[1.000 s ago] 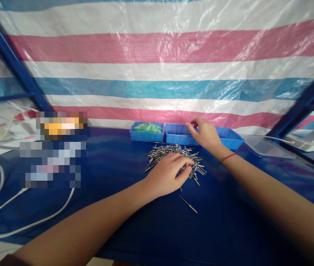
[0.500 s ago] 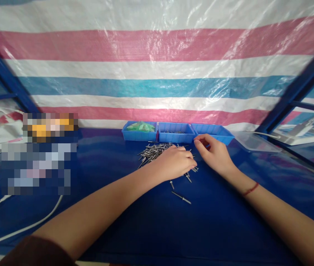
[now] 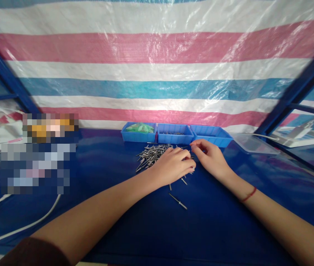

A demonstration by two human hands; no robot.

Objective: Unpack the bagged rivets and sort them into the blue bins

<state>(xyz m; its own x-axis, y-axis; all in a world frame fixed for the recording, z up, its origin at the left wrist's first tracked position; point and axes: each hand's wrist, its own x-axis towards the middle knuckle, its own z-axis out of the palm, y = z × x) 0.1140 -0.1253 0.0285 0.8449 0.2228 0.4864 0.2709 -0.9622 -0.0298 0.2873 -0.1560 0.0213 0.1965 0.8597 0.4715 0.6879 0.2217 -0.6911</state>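
A heap of silver blind rivets (image 3: 150, 155) lies on the blue tabletop, partly covered by my left hand (image 3: 175, 164). The left fingers are curled down at the heap's right side, and whatever they grip is hidden. Just to the right, my right hand (image 3: 209, 155) is in a pinch, thumb and forefinger tips together, in front of the blue bins; anything between them is too small to name. One loose rivet (image 3: 178, 201) lies nearer to me, apart from the heap. A few more rivets stick out below my left hand.
Behind the heap stand three joined blue bins: a left bin (image 3: 138, 137) with a green bag, a middle bin (image 3: 175, 139) with some rivets, and a right bin (image 3: 213, 133). A clear plastic lid (image 3: 256, 145) lies to the right. A white cable (image 3: 31, 231) crosses the left side.
My right hand has moved slightly down and left, away from the bins and closer to my left hand. The left hand stays over the heap, its fingers curled slightly differently.
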